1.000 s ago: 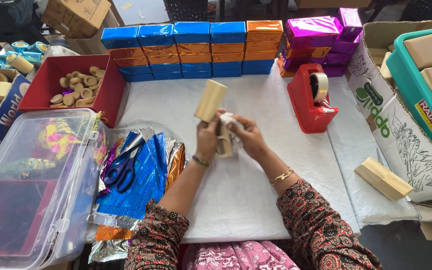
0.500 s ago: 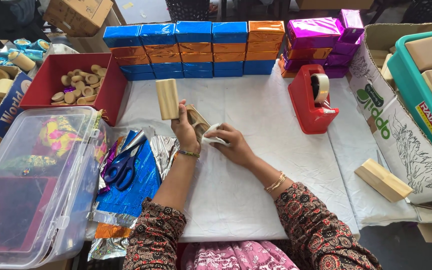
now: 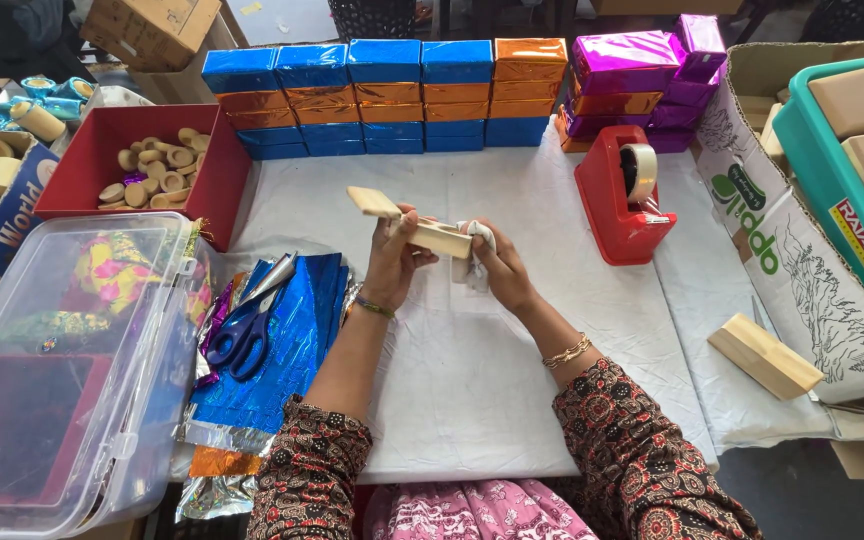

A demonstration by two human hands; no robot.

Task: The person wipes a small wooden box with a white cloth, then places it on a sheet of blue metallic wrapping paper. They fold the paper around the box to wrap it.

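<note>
My left hand (image 3: pixel 389 258) grips a flat pale wooden block (image 3: pixel 407 221) and holds it level above the white table cover (image 3: pixel 472 370). My right hand (image 3: pixel 500 270) is closed on a small white cloth (image 3: pixel 476 252) and presses it against the block's right end. Both hands are over the middle of the table, just right of the blue foil sheets (image 3: pixel 282 350).
Blue scissors (image 3: pixel 247 325) lie on the foil. A red tape dispenser (image 3: pixel 620 200) stands right of the hands. Foil-wrapped blue, orange and purple boxes (image 3: pixel 392 95) line the back. A clear plastic bin (image 3: pixel 52 370) and red tray of wooden rings (image 3: pixel 142 165) are left; a loose wooden block (image 3: pixel 764 355) right.
The block has swung from upright to lying level, and my left hand has shifted back toward the centre. My right hand with the cloth now sits at the block's right end.
</note>
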